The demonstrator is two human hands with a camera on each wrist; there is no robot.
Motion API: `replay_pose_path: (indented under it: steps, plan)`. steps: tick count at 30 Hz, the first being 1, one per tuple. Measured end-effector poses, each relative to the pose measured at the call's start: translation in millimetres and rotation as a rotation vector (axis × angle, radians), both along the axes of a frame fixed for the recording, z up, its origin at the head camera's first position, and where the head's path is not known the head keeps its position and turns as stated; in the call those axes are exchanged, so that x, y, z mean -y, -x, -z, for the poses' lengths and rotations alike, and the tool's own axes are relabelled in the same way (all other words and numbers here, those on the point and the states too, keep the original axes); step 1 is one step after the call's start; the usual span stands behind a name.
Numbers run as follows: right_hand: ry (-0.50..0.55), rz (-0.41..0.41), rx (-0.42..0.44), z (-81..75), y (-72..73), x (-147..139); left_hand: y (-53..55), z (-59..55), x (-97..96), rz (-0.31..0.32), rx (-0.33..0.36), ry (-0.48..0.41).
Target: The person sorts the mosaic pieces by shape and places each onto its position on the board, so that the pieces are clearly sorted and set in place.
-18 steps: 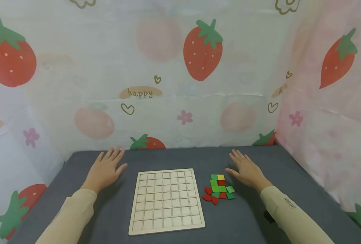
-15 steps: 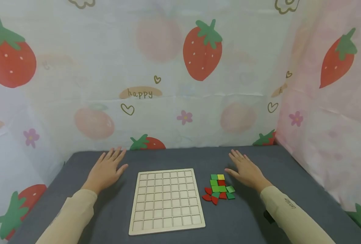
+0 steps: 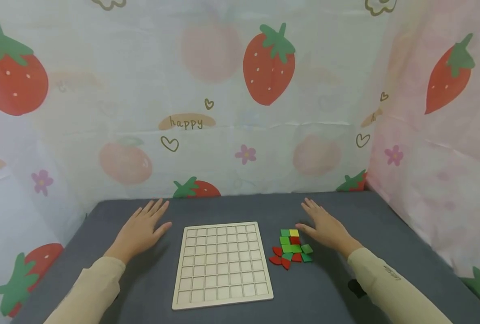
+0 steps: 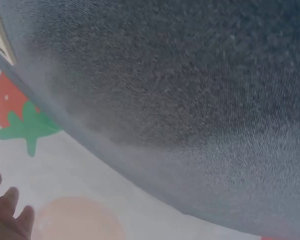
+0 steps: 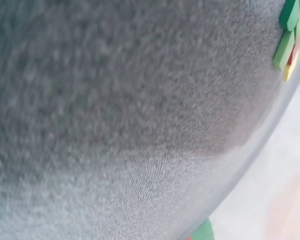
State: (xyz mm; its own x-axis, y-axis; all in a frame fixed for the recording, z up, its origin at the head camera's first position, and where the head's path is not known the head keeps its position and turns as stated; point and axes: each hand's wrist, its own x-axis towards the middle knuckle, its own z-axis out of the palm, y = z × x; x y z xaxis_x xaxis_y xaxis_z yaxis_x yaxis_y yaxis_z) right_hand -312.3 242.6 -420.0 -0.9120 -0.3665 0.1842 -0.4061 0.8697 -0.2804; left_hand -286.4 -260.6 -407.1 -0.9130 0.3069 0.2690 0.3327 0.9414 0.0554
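My left hand (image 3: 138, 234) hangs over the table to the left of a pale wooden grid board (image 3: 223, 265), its fingers straight and spread, holding nothing. On the other side, my right hand (image 3: 327, 229) is stretched out palm down, also with nothing in it. Its thumb lies close to a yellow square tile (image 3: 294, 232) in the head view. Around that tile is a small cluster of green and red pieces; among them are a bright green tile (image 3: 286, 248) and a red petal-shaped piece (image 3: 275, 260). In the left wrist view some fingertips (image 4: 10, 200) show at the lower left corner.
A dark grey cloth covers the table (image 3: 224, 209). Behind it and along both sides hangs a pale curtain (image 3: 325, 81) printed with strawberries. A small black object (image 3: 356, 288) lies beside the right sleeve.
Both hands have shifted slightly: the left a little to the right and down, the right slightly to the left. The board and tiles stay in place on the table.
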Motion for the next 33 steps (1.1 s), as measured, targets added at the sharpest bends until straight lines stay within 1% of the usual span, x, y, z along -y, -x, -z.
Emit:
replay_pose_path:
  steps: [3, 6, 11, 14, 19, 23, 28, 30, 33]
  plan:
    - [0.044, 0.015, 0.035, -2.4, -2.0, 0, -2.3, 0.2, 0.0, 0.014, 0.028, -0.050]
    - [0.088, 0.019, 0.052, -3.8, -3.5, 2, -5.3, 1.0, 0.3, 0.017, 0.072, -0.105]
    - [0.191, 0.025, 0.076, -3.7, -4.5, 7, -12.0, 1.9, 1.2, -0.036, 0.184, -0.189]
    - [0.238, 0.052, 0.100, -3.7, -5.2, 9, -14.9, 2.5, 0.8, -0.067, 0.240, -0.243]
    - [0.287, 0.100, 0.127, -1.8, -7.2, 12, -16.2, 5.9, -3.6, -0.085, 0.281, -0.338]
    - [0.337, 0.134, 0.170, 1.5, -9.6, 13, -18.9, 8.8, -7.9, -0.108, 0.304, -0.400]
    - [0.400, 0.181, 0.205, 3.7, -10.8, 15, -22.2, 10.4, -11.2, -0.155, 0.342, -0.473]
    - [0.421, 0.202, 0.213, 3.7, -10.3, 16, -22.9, 11.3, -11.5, -0.179, 0.363, -0.514]
    - [0.463, 0.228, 0.250, 3.6, -8.7, 16, -23.7, 13.2, -10.0, -0.202, 0.387, -0.585]
